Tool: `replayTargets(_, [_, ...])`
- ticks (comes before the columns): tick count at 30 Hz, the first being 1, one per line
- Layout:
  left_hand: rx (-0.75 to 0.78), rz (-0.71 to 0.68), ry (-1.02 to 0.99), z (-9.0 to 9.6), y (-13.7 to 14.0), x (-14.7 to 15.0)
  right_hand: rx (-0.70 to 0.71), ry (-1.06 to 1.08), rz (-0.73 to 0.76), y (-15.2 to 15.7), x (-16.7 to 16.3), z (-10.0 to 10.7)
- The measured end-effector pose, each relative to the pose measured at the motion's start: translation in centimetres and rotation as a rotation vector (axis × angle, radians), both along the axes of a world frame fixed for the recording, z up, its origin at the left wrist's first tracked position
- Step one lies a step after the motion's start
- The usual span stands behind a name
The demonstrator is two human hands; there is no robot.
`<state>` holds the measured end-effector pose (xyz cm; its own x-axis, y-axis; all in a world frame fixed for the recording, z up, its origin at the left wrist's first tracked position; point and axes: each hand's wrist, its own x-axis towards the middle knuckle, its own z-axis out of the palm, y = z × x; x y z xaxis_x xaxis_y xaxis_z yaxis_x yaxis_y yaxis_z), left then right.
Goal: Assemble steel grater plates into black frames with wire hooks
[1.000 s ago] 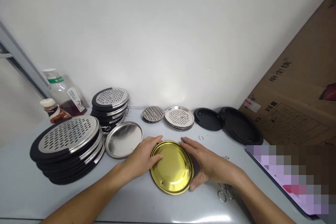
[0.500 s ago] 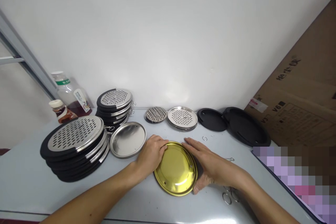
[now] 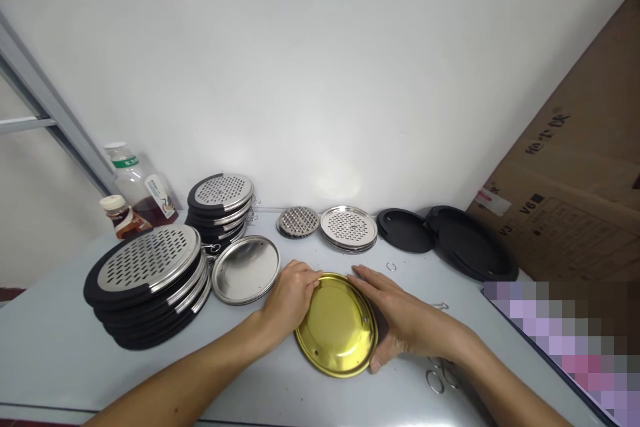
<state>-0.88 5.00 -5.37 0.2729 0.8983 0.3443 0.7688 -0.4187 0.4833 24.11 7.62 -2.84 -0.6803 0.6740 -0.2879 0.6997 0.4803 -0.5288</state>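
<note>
A shallow round gold metal plate (image 3: 337, 327) lies on the table in front of me, with a small hole near its lower left rim. My left hand (image 3: 293, 293) is closed at the plate's upper left edge, fingertips on the rim. Around the right edge curves my right hand (image 3: 400, 320), its fingers at the top and its thumb low on the rim. A dark patch shows between that palm and the plate; I cannot make out what it is. Beside my left hand rest stacked silver metal plates (image 3: 247, 269).
Black-rimmed graters stand in a near stack (image 3: 150, 280) and a far stack (image 3: 223, 203) at left, before bottles (image 3: 150, 193). Along the wall lie a small grater disc (image 3: 299, 221), grater plates (image 3: 349, 227) and black round trays (image 3: 407, 230). Metal rings (image 3: 435, 381) lie right; a cardboard box (image 3: 565, 167) stands behind.
The view has shifted slightly, so everything sits a little lower and further right. Both hands stay at the gold plate with almost the same grip.
</note>
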Motion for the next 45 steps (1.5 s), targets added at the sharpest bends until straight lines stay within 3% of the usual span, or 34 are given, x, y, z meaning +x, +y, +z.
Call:
replayTargets(9, [0.008, 0.013, 0.07, 1.2, 0.1, -0.3, -0.01, -0.018, -0.008, -0.2, -0.3, 0.7])
replayTargets(13, [0.01, 0.171, 0.114, 2.7, 3.4, -1.8, -0.016, -0.013, -0.01, -0.3, -0.3, 0.8])
replayTargets(19, [-0.129, 0.391, 0.184, 3.9, 9.8, -3.3, 0.006, 0.0, 0.008, 0.0, 0.0, 0.1])
replayTargets(26, [-0.237, 0.445, 0.222, 3.7, 11.1, -3.3, -0.009, -0.023, 0.009, -0.2, -0.4, 0.9])
replayTargets(30, [-0.226, 0.44, 0.203, 3.7, 11.1, -3.7, 0.003, -0.02, 0.024, -0.2, -0.4, 1.0])
replayTargets(34, [-0.173, 0.404, 0.162, 4.2, 10.1, -4.1, -0.004, -0.009, 0.016, -0.2, -0.3, 1.0])
replayTargets(38, [-0.156, 0.297, 0.112, 5.2, 5.9, -4.3, -0.008, 0.016, 0.019, -0.1, -0.2, 0.7])
replayTargets(40, [-0.183, 0.181, 0.084, 5.4, 2.9, -4.2, -0.006, 0.025, 0.02, -0.1, -0.1, 0.6])
replayTargets(42, [-0.219, -0.043, 0.003, 5.1, 0.2, -4.0, 0.002, 0.034, 0.025, 0.0, -0.1, 0.5])
replayTargets(45, [-0.261, -0.233, -0.037, 4.0, -2.1, -3.5, 0.009, 0.034, 0.031, 0.0, 0.0, 0.5])
